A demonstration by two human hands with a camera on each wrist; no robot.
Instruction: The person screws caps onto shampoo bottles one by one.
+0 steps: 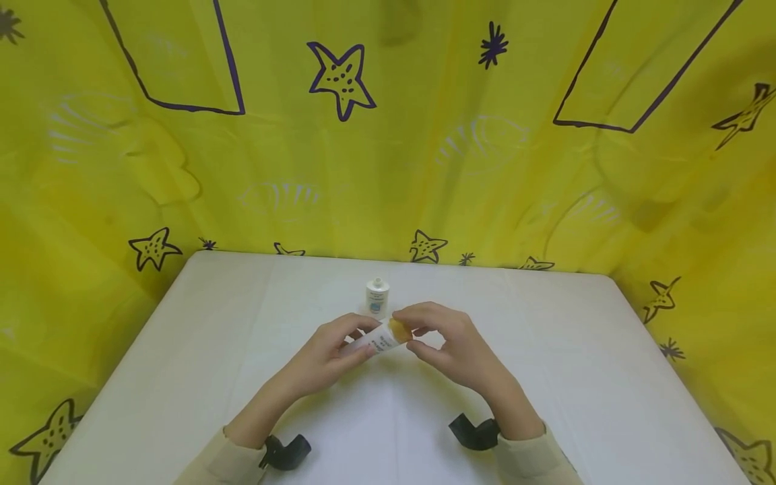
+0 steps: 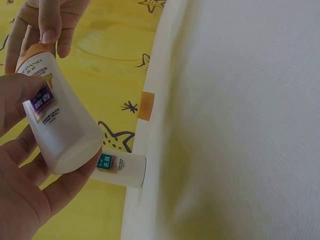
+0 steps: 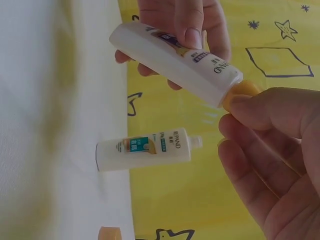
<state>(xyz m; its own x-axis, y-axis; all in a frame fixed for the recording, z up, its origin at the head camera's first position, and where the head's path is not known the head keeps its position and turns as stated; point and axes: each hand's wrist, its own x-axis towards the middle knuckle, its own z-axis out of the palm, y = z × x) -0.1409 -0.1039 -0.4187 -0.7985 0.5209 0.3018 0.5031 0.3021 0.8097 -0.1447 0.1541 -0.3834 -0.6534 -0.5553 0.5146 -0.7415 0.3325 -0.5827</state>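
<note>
A white shampoo bottle (image 1: 380, 340) with a purple label is held tilted above the table, its top pointing to the right. My left hand (image 1: 324, 353) grips its body, the thumb across the label. At the top end, my right hand (image 1: 457, 343) pinches the orange cap (image 3: 243, 94) between thumb and fingers. The cap sits at the bottle's neck; whether it is loosened I cannot tell. Just beyond the hands stands a second white shampoo bottle (image 1: 377, 298), upright, green-labelled, its narrow neck (image 3: 196, 142) bare.
Another orange cap (image 2: 145, 106) lies on the white table (image 1: 254, 303), seen in both wrist views. A yellow curtain (image 1: 388, 155) with drawn starfish hangs behind and at the sides. Black camera mounts (image 1: 287, 453) are strapped at both wrists.
</note>
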